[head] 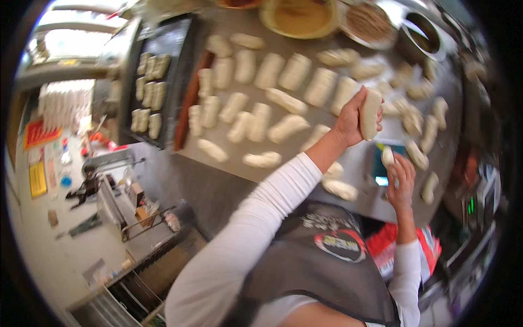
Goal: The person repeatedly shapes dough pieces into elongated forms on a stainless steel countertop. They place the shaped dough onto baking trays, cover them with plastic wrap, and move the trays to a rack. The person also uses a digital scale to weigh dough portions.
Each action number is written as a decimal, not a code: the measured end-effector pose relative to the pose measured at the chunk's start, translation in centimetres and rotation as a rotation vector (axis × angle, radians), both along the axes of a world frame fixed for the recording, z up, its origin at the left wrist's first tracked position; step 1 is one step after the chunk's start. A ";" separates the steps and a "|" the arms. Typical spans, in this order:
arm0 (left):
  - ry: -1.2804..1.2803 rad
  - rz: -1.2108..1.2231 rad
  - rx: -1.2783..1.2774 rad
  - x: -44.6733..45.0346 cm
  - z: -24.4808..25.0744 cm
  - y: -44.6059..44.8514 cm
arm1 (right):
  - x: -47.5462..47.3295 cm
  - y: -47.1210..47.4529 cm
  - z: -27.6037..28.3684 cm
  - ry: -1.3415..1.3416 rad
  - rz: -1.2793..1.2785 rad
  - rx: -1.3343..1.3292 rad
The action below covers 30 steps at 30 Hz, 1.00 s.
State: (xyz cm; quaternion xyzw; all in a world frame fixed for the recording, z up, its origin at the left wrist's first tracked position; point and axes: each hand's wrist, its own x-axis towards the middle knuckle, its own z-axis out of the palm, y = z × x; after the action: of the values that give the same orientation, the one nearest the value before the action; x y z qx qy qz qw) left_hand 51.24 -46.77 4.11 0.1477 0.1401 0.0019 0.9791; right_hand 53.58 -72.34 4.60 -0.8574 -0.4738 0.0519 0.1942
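My left hand [349,118] is raised over the worktable, gripping a long pale dough piece [371,114] that stands nearly upright in it. Lower and to the right, my right hand [401,180] has a small dough lump [387,157] at its fingertips. That lump is just above or on a kitchen scale [380,165] with a lit display, and I cannot tell whether they touch. Rows of shaped dough pieces [269,70] cover the left and middle of the metal worktable [245,171]. Rougher dough pieces [412,120] lie to the right of my hands.
Along the far edge are a bowl of yellowish filling [302,18], a bowl of brown filling [367,22] and a metal pot [421,34]. A dark baking tray [173,53] with dough pieces stands left, beyond a brown wooden strip [194,102]. A red bag [384,245] sits below the table edge.
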 end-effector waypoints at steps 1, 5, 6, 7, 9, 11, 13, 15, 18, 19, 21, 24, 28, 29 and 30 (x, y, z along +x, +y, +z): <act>-0.125 0.091 -0.161 -0.9 0.6 3.6 | -0.4 0.9 0.4 0.058 -0.037 -0.059; 0.096 0.457 0.229 -7.9 2.4 22.0 | -0.8 3.7 1.6 -0.133 -0.179 -0.002; 0.157 0.498 0.205 -9.5 3.0 27.9 | -0.7 4.3 2.1 -0.100 -0.153 0.049; 0.405 0.628 0.484 -11.0 3.3 32.8 | -1.0 5.1 2.2 -0.106 -0.178 -0.008; 0.736 0.712 1.551 -12.8 2.9 42.2 | -1.6 6.9 2.6 -0.090 -0.271 0.044; 1.211 0.602 2.311 -13.7 1.4 51.3 | -2.3 8.3 3.5 -0.040 -0.340 0.048; 1.301 0.263 2.601 -14.5 -1.4 59.8 | -3.0 8.7 4.8 0.004 -0.482 -0.050; 1.088 -0.373 2.912 -14.4 -5.0 66.5 | -2.7 8.1 5.4 -0.141 -0.480 -0.074; 0.655 -0.434 2.934 -13.0 -7.7 71.0 | 0.1 5.8 4.7 -0.004 -0.610 0.045; 1.073 -0.516 2.722 -12.0 -7.8 70.6 | 1.8 5.1 4.2 0.254 -0.702 0.145; 1.155 0.267 2.530 -10.4 -5.3 67.0 | 5.1 4.6 2.5 0.375 -0.784 0.218; 0.668 0.284 2.431 -5.9 -0.4 55.8 | 10.1 4.5 0.6 0.270 -0.699 0.033; 0.129 0.152 2.067 -0.6 3.3 36.1 | 13.0 4.1 -2.6 0.127 -0.643 -0.331; 0.014 0.045 1.815 0.8 3.3 31.2 | 13.0 3.9 -3.5 0.119 -0.647 -0.336; -0.107 -0.053 1.875 2.0 3.0 26.4 | 13.1 3.6 -4.3 0.089 -0.652 -0.270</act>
State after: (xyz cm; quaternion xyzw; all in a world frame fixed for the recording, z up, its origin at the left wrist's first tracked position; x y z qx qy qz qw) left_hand 53.21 -20.36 7.07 0.8789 0.0330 0.0986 0.4656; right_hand 66.70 -68.74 0.27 -0.9783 -0.1553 0.0868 0.1060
